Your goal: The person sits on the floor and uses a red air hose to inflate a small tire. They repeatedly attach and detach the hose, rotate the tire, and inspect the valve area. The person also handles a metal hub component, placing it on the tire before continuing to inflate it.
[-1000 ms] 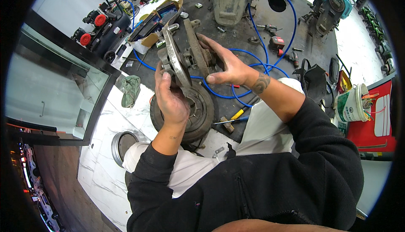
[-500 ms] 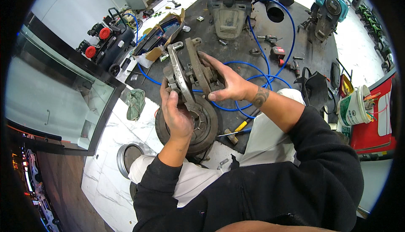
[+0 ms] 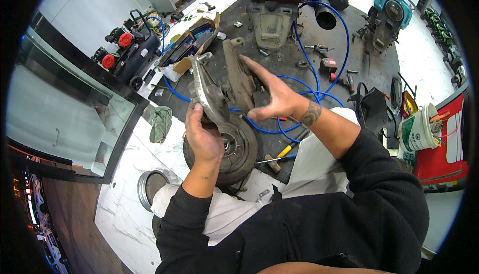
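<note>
My left hand (image 3: pixel 202 132) grips the lower left part of a heavy metal assembly with a shiny curved arm (image 3: pixel 203 87) and a dull, dirty bracket (image 3: pixel 234 64) joined side by side. My right hand (image 3: pixel 277 97) spans that bracket's right side, fingers stretched along it and thumb low at its bottom end. Beneath the assembly lies a wheel with a black tyre (image 3: pixel 234 164). A hammer (image 3: pixel 273 164), yellow-handled tool (image 3: pixel 284 150) and looped blue hose (image 3: pixel 346 34) lie around my hands.
A scooter's rear (image 3: pixel 272 19) stands ahead, a teal scooter (image 3: pixel 391 12) at right. A compressor (image 3: pixel 129 54) and tool box (image 3: pixel 197 37) are at back left. A glass door (image 3: pixel 70 114), metal ring (image 3: pixel 142 194), bucket (image 3: pixel 416 132) and black bag (image 3: pixel 369 104) surround me.
The assembly has turned, showing more of the shiny arm's face, and its bracket stands higher. My right fingers have stretched further upward along it; my left hand still grips the lower left.
</note>
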A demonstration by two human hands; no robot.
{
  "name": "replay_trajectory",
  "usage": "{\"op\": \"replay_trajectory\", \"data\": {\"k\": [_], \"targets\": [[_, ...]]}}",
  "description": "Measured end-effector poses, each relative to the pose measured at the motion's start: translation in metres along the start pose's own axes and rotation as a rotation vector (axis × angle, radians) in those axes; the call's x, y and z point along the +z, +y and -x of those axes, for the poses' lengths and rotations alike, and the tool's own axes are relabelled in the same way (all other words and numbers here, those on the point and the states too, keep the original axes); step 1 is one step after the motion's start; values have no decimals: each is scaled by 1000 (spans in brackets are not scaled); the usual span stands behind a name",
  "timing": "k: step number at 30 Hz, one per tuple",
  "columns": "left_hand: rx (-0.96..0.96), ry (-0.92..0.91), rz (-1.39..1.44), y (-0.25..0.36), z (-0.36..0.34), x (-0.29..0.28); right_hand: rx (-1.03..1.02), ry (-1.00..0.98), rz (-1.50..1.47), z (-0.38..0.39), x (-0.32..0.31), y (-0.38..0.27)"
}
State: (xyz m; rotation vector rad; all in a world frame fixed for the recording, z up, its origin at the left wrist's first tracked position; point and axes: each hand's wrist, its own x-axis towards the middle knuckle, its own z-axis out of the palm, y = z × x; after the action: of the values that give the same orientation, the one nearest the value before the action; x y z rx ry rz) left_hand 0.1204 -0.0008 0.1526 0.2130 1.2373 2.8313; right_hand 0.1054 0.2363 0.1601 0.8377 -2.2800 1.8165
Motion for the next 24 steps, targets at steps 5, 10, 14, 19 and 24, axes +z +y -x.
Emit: {"op": "replay_trajectory", "data": {"k": [5, 10, 14, 19, 24], "targets": [[-11, 14, -26, 4, -2, -4, -31, 40, -78, -3, -3, 7], [-17, -3, -8, 6, 1, -1, 13, -10, -100, -2, -3, 9], [-27, 9, -12, 8, 4, 4, 19, -21, -88, -2, -2, 9], [6, -4, -32, 10, 7, 6, 33, -29, -121, -2, -1, 12], [12, -22, -49, 9, 8, 5, 28, -38, -59, 0, 0, 15]]}}
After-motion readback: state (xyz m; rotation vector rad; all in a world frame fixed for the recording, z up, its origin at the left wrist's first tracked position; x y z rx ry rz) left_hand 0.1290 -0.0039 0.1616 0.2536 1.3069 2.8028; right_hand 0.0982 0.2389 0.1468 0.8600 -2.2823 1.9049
